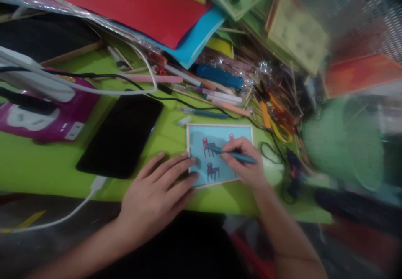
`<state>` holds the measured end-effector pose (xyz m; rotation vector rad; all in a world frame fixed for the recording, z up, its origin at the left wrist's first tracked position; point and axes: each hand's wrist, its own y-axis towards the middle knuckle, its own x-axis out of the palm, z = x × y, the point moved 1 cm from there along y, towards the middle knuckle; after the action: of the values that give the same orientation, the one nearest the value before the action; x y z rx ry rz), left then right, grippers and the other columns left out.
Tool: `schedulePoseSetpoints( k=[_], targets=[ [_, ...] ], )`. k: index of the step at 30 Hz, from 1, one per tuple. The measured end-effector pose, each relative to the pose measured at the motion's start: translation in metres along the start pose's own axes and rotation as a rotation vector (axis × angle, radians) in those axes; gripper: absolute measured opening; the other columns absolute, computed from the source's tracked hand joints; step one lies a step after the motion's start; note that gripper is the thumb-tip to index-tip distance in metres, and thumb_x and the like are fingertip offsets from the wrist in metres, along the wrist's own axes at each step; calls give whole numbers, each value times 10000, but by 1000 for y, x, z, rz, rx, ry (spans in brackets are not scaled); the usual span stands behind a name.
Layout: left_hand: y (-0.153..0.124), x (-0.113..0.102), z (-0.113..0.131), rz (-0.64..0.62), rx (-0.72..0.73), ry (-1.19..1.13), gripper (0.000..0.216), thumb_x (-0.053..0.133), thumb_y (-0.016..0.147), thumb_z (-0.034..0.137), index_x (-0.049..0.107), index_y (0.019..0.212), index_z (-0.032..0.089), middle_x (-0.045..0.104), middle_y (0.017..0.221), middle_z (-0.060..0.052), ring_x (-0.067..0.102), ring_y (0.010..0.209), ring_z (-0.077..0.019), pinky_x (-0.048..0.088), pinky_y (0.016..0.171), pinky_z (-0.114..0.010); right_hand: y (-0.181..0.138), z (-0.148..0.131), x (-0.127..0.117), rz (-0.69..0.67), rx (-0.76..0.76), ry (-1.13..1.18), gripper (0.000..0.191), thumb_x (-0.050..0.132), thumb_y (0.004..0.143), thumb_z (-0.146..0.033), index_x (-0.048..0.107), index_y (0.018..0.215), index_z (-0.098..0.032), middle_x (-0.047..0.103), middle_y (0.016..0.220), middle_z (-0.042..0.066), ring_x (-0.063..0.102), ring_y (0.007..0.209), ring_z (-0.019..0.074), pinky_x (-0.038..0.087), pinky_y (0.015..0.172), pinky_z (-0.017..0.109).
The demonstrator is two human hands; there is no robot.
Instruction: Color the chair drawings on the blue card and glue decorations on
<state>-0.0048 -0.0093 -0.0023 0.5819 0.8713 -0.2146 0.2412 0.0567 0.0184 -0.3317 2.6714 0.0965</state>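
A blue card (pixel 196 136) framed with thin wooden strips lies flat on the green tabletop. Small chairs are drawn on it: a red-outlined chair (pixel 209 148) at upper left, a dark chair (pixel 213 171) below it, and others partly covered at the right. My right hand (pixel 246 159) grips a blue pen (pixel 240 156), its tip at the red-outlined chair. My left hand (pixel 163 183) rests flat with fingers stretched out, the fingertips on the card's left edge.
Left of the card lies a black tablet (pixel 121 134) with a white cable, beside a magenta power strip (pixel 75 116). Behind are pens, a blue marker (pixel 220 75), orange-handled pliers (pixel 265 113) and coloured sheets (pixel 141 15). A green basket (pixel 342 145) stands right.
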Motion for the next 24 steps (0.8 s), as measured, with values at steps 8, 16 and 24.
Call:
schedulePoseSetpoints(
  k=[8, 16, 24],
  targets=[
    [1, -1, 0, 5, -4, 0, 171, 669, 962, 246, 726, 1123, 263, 737, 1345, -33, 694, 1247, -275, 455, 1119, -489, 1, -3, 0, -2, 11, -5, 101, 759, 894, -305, 690, 938, -244, 701, 795, -14, 610, 657, 123, 480, 584, 242],
    [2, 0, 1, 6, 0, -5, 172, 677, 952, 235, 734, 1113, 255, 736, 1347, -37, 686, 1259, -272, 439, 1144, -475, 1, -3, -1, -11, 11, -22, 97, 753, 896, -300, 684, 931, -242, 685, 766, -24, 590, 628, 115, 457, 566, 239],
    [0, 0, 1, -13, -2, -2, 195, 690, 939, 225, 728, 1127, 259, 731, 1356, -44, 683, 1263, -277, 443, 1147, -490, 1, -2, -1, -12, 6, -17, 121, 751, 893, -325, 673, 901, -233, 691, 762, -13, 602, 639, 126, 481, 591, 257]
  ],
)
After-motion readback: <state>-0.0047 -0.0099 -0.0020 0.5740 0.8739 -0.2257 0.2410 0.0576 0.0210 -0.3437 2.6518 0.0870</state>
